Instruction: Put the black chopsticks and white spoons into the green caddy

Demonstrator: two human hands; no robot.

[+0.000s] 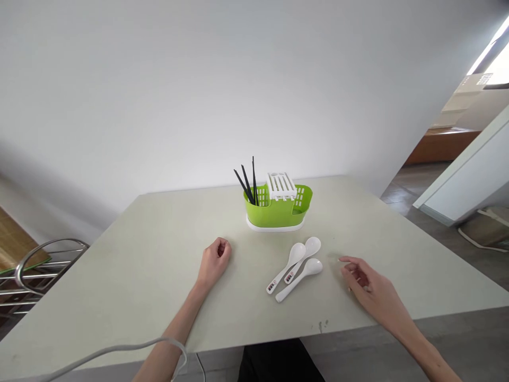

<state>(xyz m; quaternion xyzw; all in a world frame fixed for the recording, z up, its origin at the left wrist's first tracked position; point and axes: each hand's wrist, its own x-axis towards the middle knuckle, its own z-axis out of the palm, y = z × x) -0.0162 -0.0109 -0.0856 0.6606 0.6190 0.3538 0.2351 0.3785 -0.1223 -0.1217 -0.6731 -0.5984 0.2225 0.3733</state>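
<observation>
My left hand rests on the table in a loose fist, and nothing shows in it. To the right of the spoons my right hand hovers at or just above the tabletop, thumb and forefinger apart, other fingers curled, holding nothing visible. Three white spoons lie between the hands: one spoon overlaps a second spoon, and a third spoon is nearest me. Behind them stands a green cutlery basket on a white base, with a white slotted rack on top. Several black chopsticks lean in its left compartment.
The pale table backs onto a white wall. A grey cable crosses its front left edge and my left forearm. At far left is a metal rack. Small dark marks spot the front edge.
</observation>
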